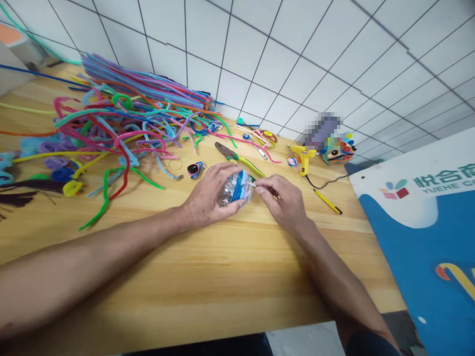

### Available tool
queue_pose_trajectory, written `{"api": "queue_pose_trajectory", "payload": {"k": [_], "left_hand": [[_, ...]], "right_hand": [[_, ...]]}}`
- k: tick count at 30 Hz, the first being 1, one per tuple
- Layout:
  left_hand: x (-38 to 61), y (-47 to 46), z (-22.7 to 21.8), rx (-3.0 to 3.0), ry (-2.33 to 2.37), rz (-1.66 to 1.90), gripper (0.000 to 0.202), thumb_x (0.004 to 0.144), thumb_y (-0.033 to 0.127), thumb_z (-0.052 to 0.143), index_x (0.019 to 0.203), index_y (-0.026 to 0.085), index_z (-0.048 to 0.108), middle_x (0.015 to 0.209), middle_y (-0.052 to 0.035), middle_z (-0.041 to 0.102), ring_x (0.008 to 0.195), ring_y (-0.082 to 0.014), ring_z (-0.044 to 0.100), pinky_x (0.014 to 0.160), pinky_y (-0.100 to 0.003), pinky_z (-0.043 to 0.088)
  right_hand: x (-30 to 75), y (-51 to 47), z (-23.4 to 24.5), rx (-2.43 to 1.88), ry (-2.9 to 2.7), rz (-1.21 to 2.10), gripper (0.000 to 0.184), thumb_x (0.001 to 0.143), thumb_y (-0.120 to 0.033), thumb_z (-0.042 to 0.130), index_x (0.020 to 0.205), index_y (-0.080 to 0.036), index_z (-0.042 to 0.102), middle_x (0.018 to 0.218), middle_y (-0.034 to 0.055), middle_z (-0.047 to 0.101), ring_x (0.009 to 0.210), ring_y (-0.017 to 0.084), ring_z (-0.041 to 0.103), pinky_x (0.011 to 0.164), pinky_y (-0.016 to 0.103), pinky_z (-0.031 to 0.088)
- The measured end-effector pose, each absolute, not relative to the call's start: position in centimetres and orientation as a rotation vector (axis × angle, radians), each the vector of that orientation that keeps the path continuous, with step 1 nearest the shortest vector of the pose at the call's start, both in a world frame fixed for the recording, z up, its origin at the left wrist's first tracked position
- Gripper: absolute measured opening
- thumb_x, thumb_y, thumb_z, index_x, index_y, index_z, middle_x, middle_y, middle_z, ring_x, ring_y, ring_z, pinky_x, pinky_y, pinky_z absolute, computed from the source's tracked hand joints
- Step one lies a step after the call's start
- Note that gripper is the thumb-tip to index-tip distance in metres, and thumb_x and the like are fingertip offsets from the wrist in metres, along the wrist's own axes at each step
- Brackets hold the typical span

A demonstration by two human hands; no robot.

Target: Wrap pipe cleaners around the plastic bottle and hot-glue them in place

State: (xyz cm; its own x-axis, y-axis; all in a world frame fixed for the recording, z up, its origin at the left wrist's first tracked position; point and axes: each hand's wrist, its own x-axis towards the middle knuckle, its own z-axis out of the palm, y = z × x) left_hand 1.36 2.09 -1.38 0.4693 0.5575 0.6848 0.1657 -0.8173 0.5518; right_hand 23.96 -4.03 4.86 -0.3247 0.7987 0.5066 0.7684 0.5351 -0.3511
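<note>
My left hand (210,195) is wrapped round a clear, round plastic container (227,190) with blue and pale pipe cleaners (239,188) bound around it. Held low over the wooden table, it looks shiny and crinkled under the fingers. At its right side my right hand (284,198) is closed in a pinch on a thin whitish strip (251,183), whose kind I cannot make out. The strip's left end meets the container's banded side. Just beyond lie pliers with green-yellow handles (249,166), partly behind the container. A small black, pink and blue piece (195,169) rests beyond my left hand.
Tangled pipe cleaners (126,136) cover the table's left, with a bundle (148,86) along the tiled wall. A yellow glue gun (305,159), its cord, a yellow cutter knife (328,201) and a decorated colourful object (337,150) lie right. A blue-white board (419,212) borders the table.
</note>
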Motion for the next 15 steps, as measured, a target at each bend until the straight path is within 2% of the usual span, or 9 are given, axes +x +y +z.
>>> {"api": "queue_pose_trajectory", "payload": {"k": [7,15], "left_hand": [[1.21,2.04,-1.21,2.342,0.599,1.263,0.068,0.091,0.035,0.074,0.151,0.025,0.043,0.145,-0.0157,0.06,0.138,-0.0345,0.059,0.114,-0.057,0.05],[1.25,1.95,-0.94,2.362,0.58,1.27,0.065,0.092,0.033,0.072,0.149,0.025,0.043,0.144,-0.0153,0.061,0.136,-0.0333,0.06,0.113,-0.055,0.051]], "right_hand": [[24.1,-3.68,4.47,-1.121,-2.185,-0.073,0.01,0.102,-0.016,0.063,0.103,-0.022,0.071,0.088,0.0034,0.077,0.076,0.016,0.067,0.069,0.029,0.051],[24.38,-3.71,4.67,-1.077,-2.242,-0.179,0.011,0.102,-0.015,0.062,0.103,-0.021,0.071,0.086,0.0037,0.076,0.077,0.017,0.066,0.071,0.031,0.052]]}}
